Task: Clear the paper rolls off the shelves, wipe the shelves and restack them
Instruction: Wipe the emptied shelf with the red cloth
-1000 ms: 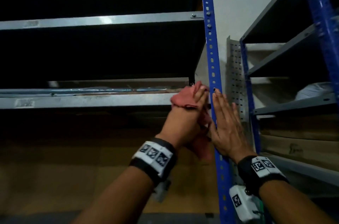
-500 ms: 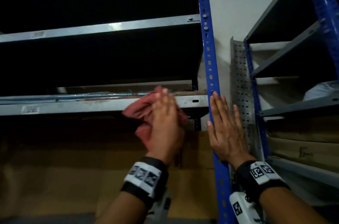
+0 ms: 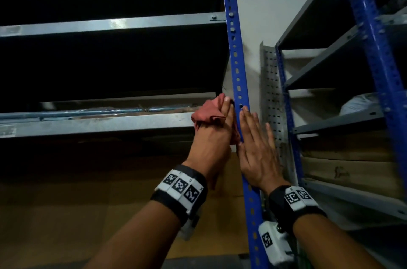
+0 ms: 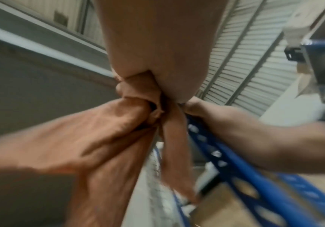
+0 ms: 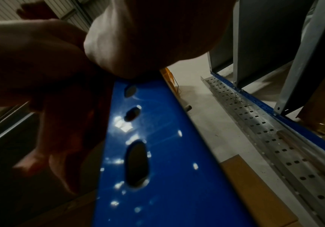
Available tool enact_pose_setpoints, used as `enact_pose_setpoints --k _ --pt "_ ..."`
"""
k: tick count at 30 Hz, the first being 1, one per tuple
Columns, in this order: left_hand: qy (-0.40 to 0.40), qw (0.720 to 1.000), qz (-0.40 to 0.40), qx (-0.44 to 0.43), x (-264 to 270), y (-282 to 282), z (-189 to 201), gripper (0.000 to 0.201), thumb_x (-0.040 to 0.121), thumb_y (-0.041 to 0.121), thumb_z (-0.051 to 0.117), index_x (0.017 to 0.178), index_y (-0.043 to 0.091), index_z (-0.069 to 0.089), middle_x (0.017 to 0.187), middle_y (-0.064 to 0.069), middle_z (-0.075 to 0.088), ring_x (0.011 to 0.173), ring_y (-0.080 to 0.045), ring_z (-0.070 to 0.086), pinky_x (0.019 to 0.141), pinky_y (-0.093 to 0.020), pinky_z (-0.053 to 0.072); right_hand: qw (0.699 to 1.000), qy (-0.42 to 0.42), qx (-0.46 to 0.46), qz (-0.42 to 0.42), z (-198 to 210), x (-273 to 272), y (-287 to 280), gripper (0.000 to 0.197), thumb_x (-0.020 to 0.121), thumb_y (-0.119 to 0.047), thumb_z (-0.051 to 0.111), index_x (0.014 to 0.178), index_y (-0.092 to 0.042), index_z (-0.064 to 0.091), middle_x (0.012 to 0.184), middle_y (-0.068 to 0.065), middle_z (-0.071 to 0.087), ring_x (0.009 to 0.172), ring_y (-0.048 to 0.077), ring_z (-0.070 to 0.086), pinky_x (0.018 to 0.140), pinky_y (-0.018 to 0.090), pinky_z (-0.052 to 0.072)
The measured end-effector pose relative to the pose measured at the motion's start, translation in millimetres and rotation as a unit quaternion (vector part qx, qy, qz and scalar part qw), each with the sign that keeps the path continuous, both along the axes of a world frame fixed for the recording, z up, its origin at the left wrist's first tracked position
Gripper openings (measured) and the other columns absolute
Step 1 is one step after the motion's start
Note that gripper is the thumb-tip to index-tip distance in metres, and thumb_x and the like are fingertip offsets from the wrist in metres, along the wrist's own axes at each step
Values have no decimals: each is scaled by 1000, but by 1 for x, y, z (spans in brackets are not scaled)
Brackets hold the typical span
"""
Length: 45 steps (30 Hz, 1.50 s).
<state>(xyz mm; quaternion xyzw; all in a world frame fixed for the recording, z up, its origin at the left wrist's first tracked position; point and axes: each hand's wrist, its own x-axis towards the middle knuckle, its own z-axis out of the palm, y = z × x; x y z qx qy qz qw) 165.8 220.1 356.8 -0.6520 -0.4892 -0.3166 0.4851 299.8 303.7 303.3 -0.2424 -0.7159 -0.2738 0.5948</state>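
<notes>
My left hand (image 3: pixel 214 132) grips a bunched reddish-pink cloth (image 3: pixel 209 110) and presses it on the right end of a grey metal shelf (image 3: pixel 99 122), beside the blue perforated upright (image 3: pixel 239 83). In the left wrist view the cloth (image 4: pixel 107 133) hangs in folds from my curled fingers. My right hand (image 3: pixel 256 147) lies flat with straight fingers on that upright (image 5: pixel 157 153), just right of the left hand. No paper rolls are in view on these shelves.
A second grey shelf (image 3: pixel 110 25) runs above, with dark space behind. A perforated grey cable tray (image 3: pixel 272 97) stands against the white wall. To the right a second blue rack (image 3: pixel 370 33) carries brown cardboard boxes (image 3: pixel 348 171). Brown cardboard (image 3: pixel 66 213) fills the bay below.
My left hand has swept the cloth to the right along the shelf edge, back against the blue upright. The right hand has stayed flat on the upright.
</notes>
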Motion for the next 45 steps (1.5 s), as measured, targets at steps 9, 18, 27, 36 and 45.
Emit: enact_pose_setpoints --k 9,18,27,36,45 --pt "31 996 5 -77 -3 -31 -2 80 102 24 46 167 8 3 174 -11 -12 161 -27 -9 131 -48 5 998 -19 -38 -54 1 3 -14 75 105 -32 31 166 -25 -12 174 -7 -15 161 16 -8 129 55 4" --pt "-236 904 -90 -344 -76 -132 -57 19 91 18 70 108 21 76 96 5 77 93 -13 75 84 -34 61 969 -93 -181 -137 10 12 -64 79 109 -39 32 162 -23 -24 167 -9 -35 158 19 -19 127 53 -7" --pt "-394 749 -291 -446 -147 -231 -77 36 100 4 66 136 10 65 122 -15 75 113 -33 73 97 -43 59 917 -112 -363 121 -36 -27 -176 78 100 -70 42 163 -25 28 164 -1 39 150 25 37 121 47 32" --pt "-395 727 -368 -424 -160 -245 -69 30 100 3 66 130 6 69 123 -19 74 112 -34 72 93 -39 60 659 2 -552 511 -54 -102 -273 40 98 -35 72 134 -19 63 122 3 76 113 20 73 101 37 57" --pt "-378 823 -285 -313 -141 -202 -65 21 98 34 73 119 29 72 106 6 77 104 -11 70 97 -39 57 769 175 -521 328 -46 -55 -252 16 101 -19 67 108 -6 75 98 14 79 88 29 77 88 46 63"
